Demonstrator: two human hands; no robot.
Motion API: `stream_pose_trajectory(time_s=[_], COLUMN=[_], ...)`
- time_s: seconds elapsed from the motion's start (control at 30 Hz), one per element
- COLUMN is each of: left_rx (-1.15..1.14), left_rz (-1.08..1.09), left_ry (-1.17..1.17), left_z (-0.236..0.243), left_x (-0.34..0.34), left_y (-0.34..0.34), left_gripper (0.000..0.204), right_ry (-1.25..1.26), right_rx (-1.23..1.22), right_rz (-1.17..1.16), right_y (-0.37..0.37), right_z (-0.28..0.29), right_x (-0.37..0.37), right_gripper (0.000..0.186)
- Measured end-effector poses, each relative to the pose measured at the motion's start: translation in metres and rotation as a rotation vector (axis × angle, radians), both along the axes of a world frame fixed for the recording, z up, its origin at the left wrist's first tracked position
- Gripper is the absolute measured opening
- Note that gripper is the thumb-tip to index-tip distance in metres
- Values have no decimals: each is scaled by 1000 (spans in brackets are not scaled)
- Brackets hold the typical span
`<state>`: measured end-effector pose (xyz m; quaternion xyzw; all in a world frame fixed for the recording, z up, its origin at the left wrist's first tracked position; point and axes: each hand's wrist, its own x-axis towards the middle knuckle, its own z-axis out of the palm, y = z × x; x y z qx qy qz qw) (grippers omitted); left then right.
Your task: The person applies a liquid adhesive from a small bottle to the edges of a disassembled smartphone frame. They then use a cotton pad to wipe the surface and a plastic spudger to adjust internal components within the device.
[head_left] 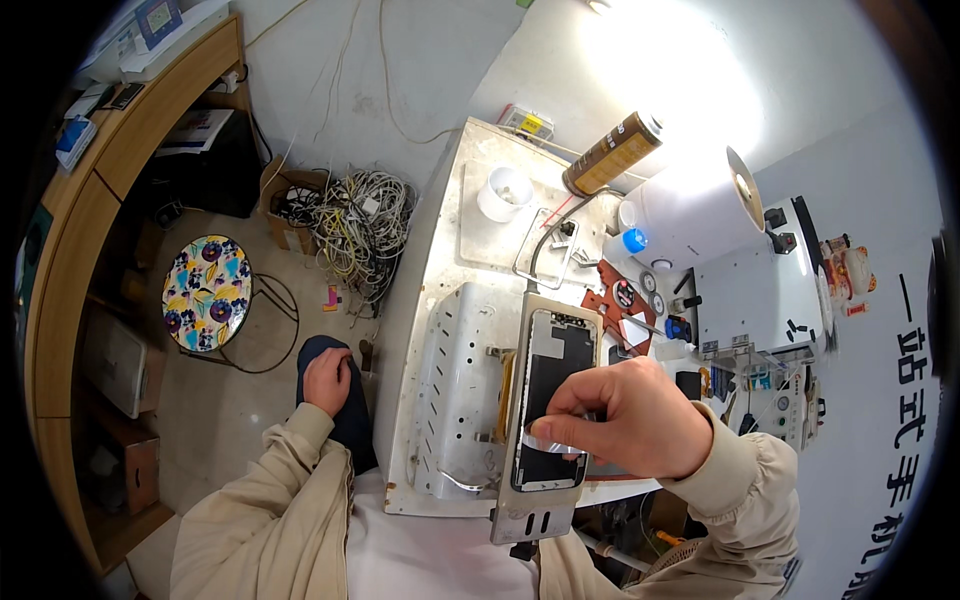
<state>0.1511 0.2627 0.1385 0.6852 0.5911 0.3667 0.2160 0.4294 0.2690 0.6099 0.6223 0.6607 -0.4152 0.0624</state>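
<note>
Thumb and forefinger of the right hand (632,418) pinch a thin, shiny piece (562,449) (clear or metal, I cannot tell) over the phone panel (545,395), which lies on the metal plate (540,512) by the bench's near edge. Keeping the piece flat and the strokes slow would likely spare the panel. The left hand (327,381) rests on the knee, its fingers too small to judge. The bench (448,262) carries a white tub (505,196) and brown can (613,156); beyond, tangled cables (368,225) and a flowered stool (207,293).
</note>
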Motion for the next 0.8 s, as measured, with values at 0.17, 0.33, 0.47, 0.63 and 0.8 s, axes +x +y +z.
stream_pose_trajectory(time_s=[0.17,0.33,0.47,0.63,0.8], left_rx=[16,2,3,19,53], left_rz=[4,3,7,3,6], left_ry=[7,-1,-3,-2,0], left_z=[-2,-1,-1,0,1], left_x=[0,0,0,0,1], left_y=[0,0,1,1,1], left_gripper=[12,12,12,12,12], right_ry=[-6,-6,-7,-15,19], right_rx=[7,10,-4,-21,-24], right_rz=[26,33,37,47,58], right_y=[0,-1,-1,-1,-1], right_z=[0,0,1,2,1], right_x=[0,-1,-2,-2,0], right_gripper=[29,27,26,25,24])
